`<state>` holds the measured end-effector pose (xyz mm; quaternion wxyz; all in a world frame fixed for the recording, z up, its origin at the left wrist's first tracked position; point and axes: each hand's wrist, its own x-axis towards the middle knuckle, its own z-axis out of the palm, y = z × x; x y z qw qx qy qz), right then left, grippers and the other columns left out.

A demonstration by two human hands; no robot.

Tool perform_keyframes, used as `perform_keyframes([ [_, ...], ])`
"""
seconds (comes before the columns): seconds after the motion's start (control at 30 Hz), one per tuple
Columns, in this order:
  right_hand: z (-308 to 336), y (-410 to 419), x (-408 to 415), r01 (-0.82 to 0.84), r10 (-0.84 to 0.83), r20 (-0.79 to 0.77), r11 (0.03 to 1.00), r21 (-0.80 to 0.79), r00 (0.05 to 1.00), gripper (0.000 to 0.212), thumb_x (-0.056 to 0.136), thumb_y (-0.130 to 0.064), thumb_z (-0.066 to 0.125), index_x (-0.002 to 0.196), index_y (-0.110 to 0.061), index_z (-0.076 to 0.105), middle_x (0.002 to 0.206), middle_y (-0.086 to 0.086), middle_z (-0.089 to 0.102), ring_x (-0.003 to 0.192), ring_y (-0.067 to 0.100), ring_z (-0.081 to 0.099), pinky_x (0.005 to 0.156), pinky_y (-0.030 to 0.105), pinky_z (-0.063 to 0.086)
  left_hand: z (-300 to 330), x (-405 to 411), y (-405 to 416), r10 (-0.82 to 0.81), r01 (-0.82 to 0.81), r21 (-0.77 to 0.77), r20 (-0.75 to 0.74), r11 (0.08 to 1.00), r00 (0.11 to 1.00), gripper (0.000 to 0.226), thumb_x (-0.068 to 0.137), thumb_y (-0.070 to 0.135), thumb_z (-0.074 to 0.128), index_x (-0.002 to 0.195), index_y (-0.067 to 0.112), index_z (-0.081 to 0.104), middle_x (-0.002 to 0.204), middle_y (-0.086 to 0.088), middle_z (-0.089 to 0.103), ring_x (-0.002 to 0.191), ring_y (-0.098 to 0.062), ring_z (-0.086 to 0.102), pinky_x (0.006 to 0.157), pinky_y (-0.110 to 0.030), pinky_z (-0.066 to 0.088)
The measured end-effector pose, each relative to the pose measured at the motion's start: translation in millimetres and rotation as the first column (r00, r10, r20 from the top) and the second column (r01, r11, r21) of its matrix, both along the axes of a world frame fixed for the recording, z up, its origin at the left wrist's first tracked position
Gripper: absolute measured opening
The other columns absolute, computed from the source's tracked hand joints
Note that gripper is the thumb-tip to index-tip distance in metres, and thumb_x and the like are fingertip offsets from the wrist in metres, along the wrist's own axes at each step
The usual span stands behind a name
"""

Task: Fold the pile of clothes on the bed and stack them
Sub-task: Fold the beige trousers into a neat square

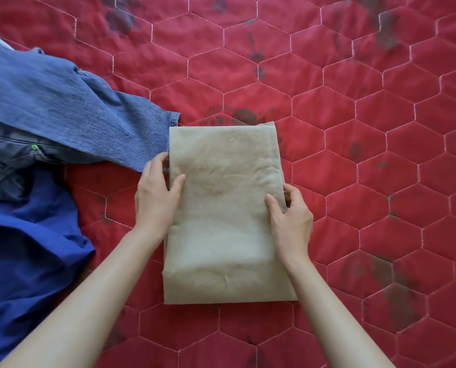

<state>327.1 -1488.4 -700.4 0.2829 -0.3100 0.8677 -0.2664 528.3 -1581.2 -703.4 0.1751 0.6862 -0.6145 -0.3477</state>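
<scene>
Folded tan garment (225, 208), left hand (156, 197), right hand (290, 216) gripping side edges

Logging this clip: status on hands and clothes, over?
Left hand and right hand grip the folded beige garment by its sides. Blue clothes unfolded at left. Nothing in the way.

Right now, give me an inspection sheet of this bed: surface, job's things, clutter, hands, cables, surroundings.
Surface: red quilted bedspread with hexagon stitching and dark printed motifs.
Job's things: folded beige garment lying flat in the middle; unfolded pile at the left: blue denim piece, dark grey garment, royal blue garment.
Clutter: nothing seen.
Hands: left hand grips the beige garment's left edge, thumb on top; right hand grips its right edge, fingers curled round it.
Cables: nothing seen.
Surroundings: nothing seen beyond the bed.
</scene>
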Motion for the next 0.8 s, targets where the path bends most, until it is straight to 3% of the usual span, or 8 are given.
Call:
perform_keyframes([
  [0.07,2,-5,4,-0.114,0.094,-0.2,0.989,-0.092,0.975,0.042,0.091,-0.019,0.063,0.132,-0.014,0.053,0.125,0.002,0.058,0.116,0.018,0.053,0.098,0.027,0.04,4,-3,9,-0.096,0.136,-0.204,0.195,0.969,0.976,0.053,0.087,0.01,0.065,0.136,0.0,0.047,0.135,-0.02,0.049,0.126,-0.034,0.047,0.107,-0.042,0.037],
  [0.13,3,-18,10,-0.264,0.194,-0.363,0.952,-0.156,0.912,0.046,0.093,-0.013,0.059,0.137,-0.005,0.048,0.136,0.013,0.05,0.129,0.025,0.044,0.109,0.033,0.033,7,-11,24,-0.22,0.321,-0.312,0.318,0.894,0.922,0.051,0.089,0.009,0.059,0.137,-0.003,0.047,0.142,-0.023,0.045,0.135,-0.037,0.04,0.111,-0.049,0.034],
  [0.2,-3,-37,18,-0.426,0.341,-0.438,0.898,-0.111,0.832,0.048,0.095,-0.016,0.052,0.141,-0.005,0.045,0.146,0.019,0.042,0.139,0.032,0.035,0.116,0.041,0.026,3,-26,49,-0.358,0.483,-0.311,0.38,0.819,0.853,0.05,0.089,0.014,0.053,0.137,0.0,0.048,0.147,-0.02,0.041,0.14,-0.034,0.034,0.113,-0.052,0.03],
  [0.3,-22,-67,30,-0.592,0.56,-0.433,0.803,0.073,0.706,0.051,0.101,-0.028,0.04,0.15,-0.016,0.032,0.158,0.015,0.022,0.148,0.03,0.015,0.12,0.049,0.009,-13,-43,100,-0.5,0.609,-0.162,0.429,0.777,0.752,0.052,0.09,0.024,0.043,0.136,0.002,0.049,0.153,-0.016,0.035,0.145,-0.03,0.026,0.115,-0.053,0.024],
  [0.4,-50,-81,27,-0.648,0.695,-0.463,0.705,0.29,0.55,0.054,0.104,-0.038,0.027,0.154,-0.025,0.014,0.162,0.007,0.007,0.15,0.022,0.0,0.118,0.045,-0.008,-38,-31,140,-0.526,0.596,0.017,0.493,0.803,0.694,0.058,0.095,0.035,0.032,0.147,0.01,0.038,0.158,-0.011,0.023,0.146,-0.028,0.02,0.116,-0.052,0.02],
  [0.47,-63,-81,24,-0.639,0.708,-0.496,0.69,0.339,0.503,0.056,0.103,-0.041,0.022,0.154,-0.025,0.01,0.162,0.007,0.007,0.15,0.021,0.0,0.117,0.043,-0.011,-53,-15,157,-0.519,0.587,0.045,0.523,0.808,0.676,0.059,0.097,0.037,0.03,0.151,0.013,0.03,0.16,-0.01,0.018,0.147,-0.028,0.019,0.117,-0.05,0.018],
  [0.67,-67,-80,27,-0.633,0.682,-0.544,0.707,0.316,0.489,0.056,0.1,-0.042,0.019,0.153,-0.024,0.017,0.161,0.008,0.013,0.149,0.021,0.008,0.12,0.044,-0.003,-61,4,184,-0.472,0.546,0.006,0.51,0.838,0.719,0.059,0.097,0.036,0.03,0.152,0.015,0.026,0.161,-0.011,0.015,0.148,-0.028,0.016,0.12,-0.047,0.012],
  [0.8,-68,-80,27,-0.628,0.672,-0.553,0.714,0.309,0.492,0.056,0.1,-0.041,0.02,0.153,-0.023,0.017,0.161,0.007,0.013,0.149,0.021,0.007,0.12,0.044,-0.003,-58,1,136,-0.412,0.496,-0.037,0.505,0.867,0.758,0.058,0.097,0.034,0.03,0.15,0.013,0.03,0.159,-0.014,0.018,0.147,-0.026,0.016,0.119,-0.048,0.013],
])
